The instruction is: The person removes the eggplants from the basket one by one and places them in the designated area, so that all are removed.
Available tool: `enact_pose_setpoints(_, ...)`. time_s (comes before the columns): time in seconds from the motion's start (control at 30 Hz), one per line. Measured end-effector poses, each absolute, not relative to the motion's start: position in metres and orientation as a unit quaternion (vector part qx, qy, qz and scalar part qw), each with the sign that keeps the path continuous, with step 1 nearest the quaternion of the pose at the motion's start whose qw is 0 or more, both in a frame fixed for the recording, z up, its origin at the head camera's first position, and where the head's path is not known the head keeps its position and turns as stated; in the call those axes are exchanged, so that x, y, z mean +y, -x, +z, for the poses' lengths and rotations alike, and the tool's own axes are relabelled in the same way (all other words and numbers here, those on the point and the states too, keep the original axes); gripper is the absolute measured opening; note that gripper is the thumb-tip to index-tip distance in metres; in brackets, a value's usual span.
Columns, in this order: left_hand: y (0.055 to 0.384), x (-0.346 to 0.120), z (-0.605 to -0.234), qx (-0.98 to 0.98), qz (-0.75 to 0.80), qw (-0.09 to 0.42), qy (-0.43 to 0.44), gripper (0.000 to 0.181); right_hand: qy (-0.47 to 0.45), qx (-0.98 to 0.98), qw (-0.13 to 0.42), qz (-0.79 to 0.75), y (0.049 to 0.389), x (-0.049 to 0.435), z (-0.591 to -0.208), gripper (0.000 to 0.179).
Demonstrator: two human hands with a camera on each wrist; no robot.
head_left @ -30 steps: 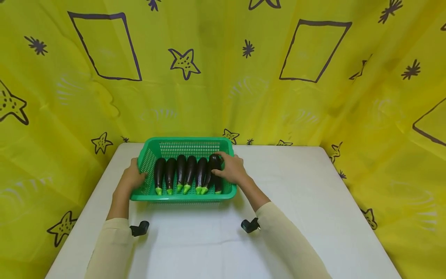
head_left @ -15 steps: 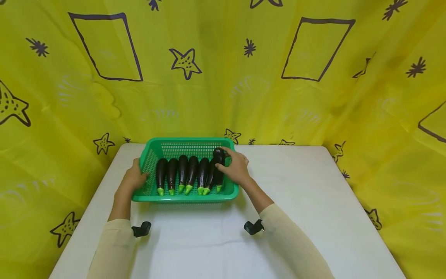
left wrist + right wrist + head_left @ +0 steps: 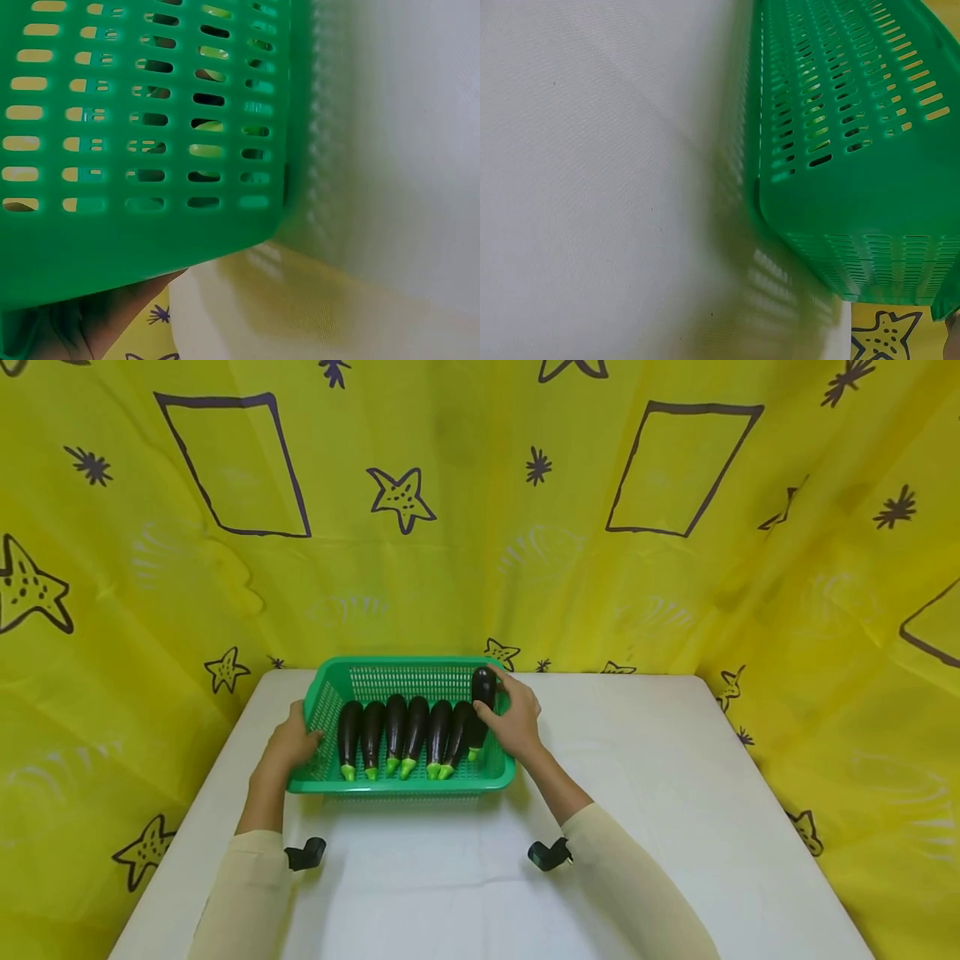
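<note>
A green perforated plastic basket sits at the back of the table, left of the middle. In it lies a row of dark purple eggplants, green stem ends toward the near side. My left hand grips the basket's left rim, thumb over the inside; from below, the left wrist view shows part of this hand against the basket wall. With my right hand I hold the rightmost eggplant near its rounded end, its stem end low beside the row. Only a sliver of that hand shows in the right wrist view.
A white cloth-covered table extends right and in front of the basket. Yellow curtains with star and frame drawings stand close behind the basket and along both sides. Small black wrist cameras hang beside both sleeves.
My right hand has moved back and slightly right, drawing the rightmost eggplant along the basket's right end and away from the row. My left hand keeps its grip on the rim.
</note>
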State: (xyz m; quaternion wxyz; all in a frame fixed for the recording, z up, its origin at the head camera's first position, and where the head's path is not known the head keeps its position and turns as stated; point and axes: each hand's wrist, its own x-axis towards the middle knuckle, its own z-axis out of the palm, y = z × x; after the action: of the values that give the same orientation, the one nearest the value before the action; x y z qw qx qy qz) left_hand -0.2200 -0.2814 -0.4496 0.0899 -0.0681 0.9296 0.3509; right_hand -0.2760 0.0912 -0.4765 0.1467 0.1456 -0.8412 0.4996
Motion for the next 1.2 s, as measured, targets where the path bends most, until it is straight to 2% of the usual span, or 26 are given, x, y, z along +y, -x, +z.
enact_pose_setpoints(0.23,0.22,-0.277,-0.45,0.929,0.349,0.094,0.073,0.067,-0.166,-0.824,0.174,0.514,0.275,0.093,-0.475,0.069)
enact_pose_setpoints(0.47,0.222,-0.273,-0.45,0.927,0.354,0.095,0.072,0.068,-0.16,-0.79,0.179,0.565,0.272,0.096,-0.469,0.071)
enact_pose_setpoints(0.73,0.219,-0.279,-0.45,0.929,0.35,0.093,0.079,0.069,-0.166,-0.717,0.232,0.636,0.27,0.099,-0.459,0.061)
enact_pose_setpoints(0.9,0.219,-0.278,-0.452,0.929,0.352,0.086,0.073,0.069,-0.148,-0.693,0.266,0.653,0.273,0.107,-0.458,0.062)
enact_pose_setpoints(1.03,0.219,-0.279,-0.452,0.931,0.347,0.084,0.073,0.069,-0.143,-0.678,0.27,0.668,0.271,0.112,-0.454,0.061)
enact_pose_setpoints(1.2,0.218,-0.28,-0.451,0.934,0.34,0.086,0.072,0.069,-0.124,-0.676,0.267,0.676,0.253,0.117,-0.438,0.056)
